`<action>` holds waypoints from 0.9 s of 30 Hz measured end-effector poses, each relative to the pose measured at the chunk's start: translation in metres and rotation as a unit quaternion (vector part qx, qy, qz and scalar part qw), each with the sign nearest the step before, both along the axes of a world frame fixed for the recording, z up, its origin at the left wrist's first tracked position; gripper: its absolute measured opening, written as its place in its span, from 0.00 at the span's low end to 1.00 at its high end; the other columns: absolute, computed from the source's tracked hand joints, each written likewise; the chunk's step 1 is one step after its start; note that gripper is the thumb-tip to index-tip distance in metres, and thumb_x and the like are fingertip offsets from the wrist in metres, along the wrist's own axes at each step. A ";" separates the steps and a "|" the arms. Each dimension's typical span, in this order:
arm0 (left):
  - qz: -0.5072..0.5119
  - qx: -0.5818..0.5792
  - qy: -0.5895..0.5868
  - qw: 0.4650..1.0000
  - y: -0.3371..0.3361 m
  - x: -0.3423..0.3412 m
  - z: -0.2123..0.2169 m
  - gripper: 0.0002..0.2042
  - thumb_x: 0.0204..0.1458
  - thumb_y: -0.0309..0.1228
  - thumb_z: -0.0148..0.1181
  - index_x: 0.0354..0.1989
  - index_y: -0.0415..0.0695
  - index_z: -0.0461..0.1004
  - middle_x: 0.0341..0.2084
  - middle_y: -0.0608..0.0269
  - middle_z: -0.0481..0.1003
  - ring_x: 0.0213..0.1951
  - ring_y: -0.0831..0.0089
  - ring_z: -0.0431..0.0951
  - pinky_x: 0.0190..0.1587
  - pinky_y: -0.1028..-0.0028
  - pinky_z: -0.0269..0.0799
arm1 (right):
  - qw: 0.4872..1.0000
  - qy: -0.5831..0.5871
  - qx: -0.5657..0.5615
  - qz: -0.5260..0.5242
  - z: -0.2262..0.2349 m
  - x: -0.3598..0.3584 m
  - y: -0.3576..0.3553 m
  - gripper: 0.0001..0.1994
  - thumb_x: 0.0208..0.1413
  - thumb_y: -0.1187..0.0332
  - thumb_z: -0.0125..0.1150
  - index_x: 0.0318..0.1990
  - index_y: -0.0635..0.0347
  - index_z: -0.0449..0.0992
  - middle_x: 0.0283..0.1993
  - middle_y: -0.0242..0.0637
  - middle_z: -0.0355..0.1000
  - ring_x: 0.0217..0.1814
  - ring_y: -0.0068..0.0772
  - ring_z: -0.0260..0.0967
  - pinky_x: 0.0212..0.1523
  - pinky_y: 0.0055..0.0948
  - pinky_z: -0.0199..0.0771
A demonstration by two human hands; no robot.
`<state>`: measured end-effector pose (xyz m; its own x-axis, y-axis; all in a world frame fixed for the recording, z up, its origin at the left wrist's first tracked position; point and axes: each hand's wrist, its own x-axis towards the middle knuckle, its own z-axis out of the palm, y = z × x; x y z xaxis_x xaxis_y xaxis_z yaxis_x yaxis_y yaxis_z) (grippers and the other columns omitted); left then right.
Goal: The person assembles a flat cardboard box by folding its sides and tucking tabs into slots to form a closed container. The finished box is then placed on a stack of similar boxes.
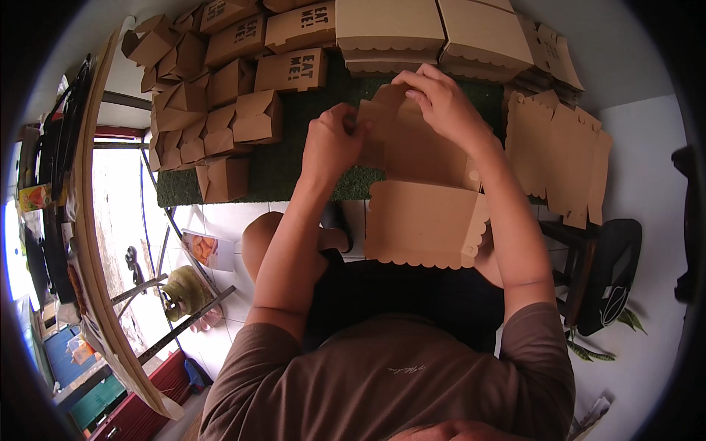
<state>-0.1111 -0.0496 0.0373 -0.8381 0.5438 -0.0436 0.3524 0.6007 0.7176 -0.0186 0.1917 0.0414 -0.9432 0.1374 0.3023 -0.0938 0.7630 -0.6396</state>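
A brown cardboard food box point(423, 228), partly folded, lies in front of me with its scalloped lid panel hanging over the table's near edge toward my lap. My left hand point(334, 143) is closed on the box's left side flap, with thumb and fingers pinching the card. At the far left corner, the fingers of my right hand point(441, 106) are bent over the raised end flap and hold it. The box's inside faces up between my hands. My right forearm hides part of its right side.
Folded small boxes point(254, 117) stand in rows at the left on a green turf-like table cover point(294, 132). Stacks of larger scalloped boxes point(390, 29) stand at the back. Flat cardboard blanks point(555, 154) lie at the right. A black bag point(610, 275) rests at the lower right.
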 end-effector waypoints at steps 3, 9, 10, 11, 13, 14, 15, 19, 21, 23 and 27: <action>-0.008 -0.008 0.000 1.000 -0.001 -0.002 0.000 0.18 0.60 0.37 0.79 0.53 0.38 0.88 0.40 0.43 0.90 0.44 0.45 0.93 0.47 0.56 0.88 | 1.000 0.006 -0.017 0.009 0.000 0.001 0.006 0.15 0.73 0.79 0.65 0.62 0.54 0.83 0.51 0.45 0.77 0.50 0.56 0.80 0.53 0.50 0.81; -0.016 -0.023 -0.003 1.000 -0.004 -0.003 -0.003 0.18 0.60 0.36 0.79 0.54 0.38 0.87 0.42 0.42 0.90 0.47 0.44 0.92 0.51 0.55 0.88 | 0.999 -0.007 -0.037 0.021 0.006 0.001 0.010 0.12 0.72 0.83 0.61 0.57 0.61 0.82 0.50 0.42 0.79 0.52 0.48 0.80 0.55 0.42 0.80; -0.015 -0.032 -0.011 0.999 -0.004 -0.003 -0.003 0.18 0.60 0.36 0.79 0.54 0.38 0.87 0.43 0.42 0.90 0.47 0.44 0.92 0.51 0.55 0.88 | 0.999 -0.019 -0.033 0.023 0.008 0.000 0.012 0.12 0.71 0.84 0.60 0.55 0.61 0.83 0.51 0.41 0.79 0.53 0.48 0.81 0.56 0.41 0.80; -0.015 -0.039 -0.018 0.999 -0.005 -0.003 -0.003 0.18 0.60 0.36 0.79 0.54 0.38 0.87 0.43 0.42 0.90 0.48 0.44 0.92 0.52 0.55 0.88 | 0.999 -0.031 -0.029 0.025 0.011 0.000 0.013 0.13 0.70 0.86 0.59 0.54 0.62 0.83 0.51 0.41 0.80 0.53 0.47 0.81 0.56 0.41 0.80; -0.013 -0.043 -0.022 0.999 -0.005 -0.003 -0.004 0.19 0.60 0.36 0.79 0.54 0.38 0.87 0.43 0.42 0.90 0.48 0.44 0.92 0.52 0.55 0.88 | 0.998 -0.050 -0.041 0.026 0.015 0.001 0.013 0.14 0.67 0.87 0.58 0.52 0.62 0.83 0.51 0.41 0.80 0.54 0.47 0.81 0.56 0.41 0.80; -0.013 -0.040 -0.021 0.999 -0.005 -0.003 -0.004 0.19 0.60 0.37 0.80 0.54 0.38 0.87 0.43 0.42 0.90 0.48 0.44 0.92 0.53 0.55 0.88 | 0.997 -0.054 -0.049 0.029 0.016 0.001 0.012 0.14 0.66 0.88 0.57 0.51 0.62 0.83 0.51 0.40 0.80 0.55 0.48 0.82 0.57 0.41 0.80; -0.015 -0.042 -0.021 0.999 -0.005 -0.004 -0.004 0.19 0.60 0.37 0.80 0.54 0.38 0.87 0.43 0.42 0.90 0.48 0.45 0.92 0.53 0.55 0.88 | 0.997 -0.058 -0.046 0.026 0.016 0.002 0.010 0.14 0.66 0.88 0.58 0.50 0.61 0.84 0.52 0.40 0.80 0.55 0.48 0.82 0.56 0.42 0.80; -0.029 -0.026 -0.028 0.999 -0.005 -0.007 -0.004 0.20 0.58 0.39 0.80 0.53 0.38 0.88 0.42 0.43 0.91 0.48 0.47 0.93 0.52 0.56 0.88 | 0.997 -0.059 -0.010 0.037 0.014 0.005 -0.001 0.13 0.65 0.87 0.59 0.46 0.59 0.85 0.54 0.39 0.79 0.54 0.48 0.81 0.53 0.45 0.79; -0.039 -0.010 -0.034 0.999 -0.005 -0.008 -0.004 0.20 0.58 0.39 0.80 0.53 0.38 0.88 0.42 0.44 0.91 0.48 0.48 0.93 0.52 0.57 0.88 | 0.996 -0.067 0.021 0.046 0.013 0.007 -0.004 0.13 0.64 0.87 0.59 0.44 0.59 0.86 0.55 0.39 0.78 0.53 0.48 0.81 0.51 0.46 0.78; -0.046 0.010 -0.034 0.998 -0.004 -0.009 -0.004 0.20 0.58 0.40 0.79 0.53 0.38 0.88 0.41 0.45 0.91 0.47 0.49 0.94 0.51 0.58 0.88 | 0.994 -0.076 0.051 0.053 0.012 0.007 -0.007 0.13 0.64 0.87 0.59 0.42 0.59 0.86 0.56 0.38 0.78 0.53 0.48 0.82 0.50 0.46 0.78; -0.064 0.027 -0.052 0.996 -0.004 -0.009 -0.005 0.22 0.60 0.41 0.78 0.57 0.39 0.87 0.43 0.47 0.91 0.46 0.51 0.94 0.51 0.58 0.88 | 0.996 -0.066 0.038 0.055 0.012 0.009 -0.015 0.15 0.64 0.86 0.61 0.45 0.56 0.89 0.57 0.38 0.78 0.53 0.50 0.82 0.52 0.46 0.80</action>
